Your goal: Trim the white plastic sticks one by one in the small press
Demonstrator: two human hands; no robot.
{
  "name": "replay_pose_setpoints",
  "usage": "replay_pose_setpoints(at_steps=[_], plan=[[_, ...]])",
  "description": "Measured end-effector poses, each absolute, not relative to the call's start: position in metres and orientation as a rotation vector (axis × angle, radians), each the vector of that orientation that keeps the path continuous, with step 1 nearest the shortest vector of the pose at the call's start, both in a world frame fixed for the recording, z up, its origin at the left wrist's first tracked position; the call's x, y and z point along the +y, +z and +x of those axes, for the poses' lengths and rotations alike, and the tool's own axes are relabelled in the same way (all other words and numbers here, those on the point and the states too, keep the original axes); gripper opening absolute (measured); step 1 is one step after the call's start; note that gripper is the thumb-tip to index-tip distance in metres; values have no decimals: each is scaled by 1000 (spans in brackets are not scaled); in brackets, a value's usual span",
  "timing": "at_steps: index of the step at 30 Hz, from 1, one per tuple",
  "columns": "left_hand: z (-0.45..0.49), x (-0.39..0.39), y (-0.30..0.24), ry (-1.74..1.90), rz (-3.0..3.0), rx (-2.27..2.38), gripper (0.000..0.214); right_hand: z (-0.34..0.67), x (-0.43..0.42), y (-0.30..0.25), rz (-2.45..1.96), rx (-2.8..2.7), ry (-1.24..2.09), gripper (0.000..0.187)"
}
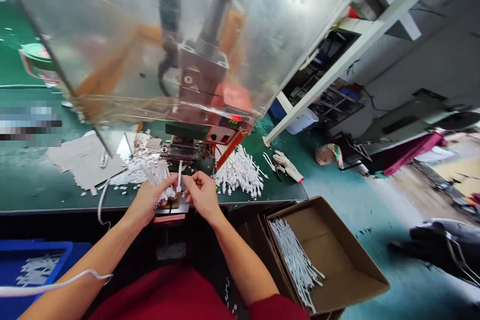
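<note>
A bundle of thin white plastic strips (158, 176) is clasped in the left hand (150, 200), while one white strip (179, 176) is pinched upright, kept steady, by the right hand (202, 195).

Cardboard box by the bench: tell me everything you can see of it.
The open cardboard box is plain brown, with its flaps spread outward and its top uncovered. It sits below the edge of the green workbench, at the person's right side. Inside, a loose bundle of long, thin white strips lies slantwise along the left wall, some ends reaching the near corner.
</note>
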State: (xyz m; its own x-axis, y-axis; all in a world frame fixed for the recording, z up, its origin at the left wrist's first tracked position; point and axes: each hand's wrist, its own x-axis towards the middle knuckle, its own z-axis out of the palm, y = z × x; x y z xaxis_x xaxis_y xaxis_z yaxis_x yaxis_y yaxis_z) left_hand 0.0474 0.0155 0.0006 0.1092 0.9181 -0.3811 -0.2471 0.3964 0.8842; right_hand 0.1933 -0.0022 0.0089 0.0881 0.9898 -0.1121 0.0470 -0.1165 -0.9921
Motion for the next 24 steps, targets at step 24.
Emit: replay_pose_setpoints(at_steps=[24], plan=[[45, 12, 1, 978, 771, 1153, 42, 418, -3, 21, -2015, -1143, 371, 17]])
